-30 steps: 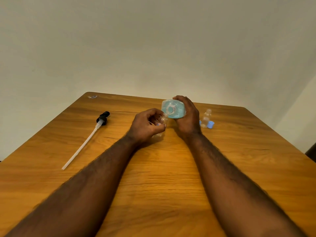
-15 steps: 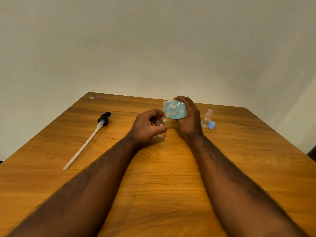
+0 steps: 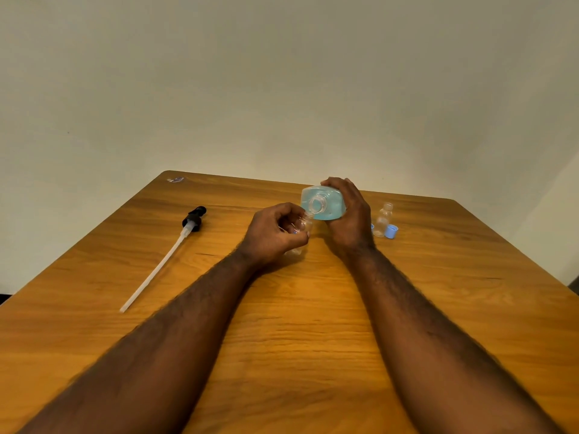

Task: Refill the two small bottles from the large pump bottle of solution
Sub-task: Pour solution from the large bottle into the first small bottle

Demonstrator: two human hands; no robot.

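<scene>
no readable text; the bottles (image 3: 323,203) seem unlabelled.

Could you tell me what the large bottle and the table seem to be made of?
The large clear bottle of blue liquid looks like glossy transparent plastic: the liquid shows through its walls. The brown table looks like wood or wood-grain laminate, smooth with a soft sheen; grain lines run across it.

perhaps a home: bare wall (image 3: 282,73), wooden table (image 3: 297,324)

glossy wood-grain table (image 3: 313,324), clear plastic bottles (image 3: 383,219)
</scene>
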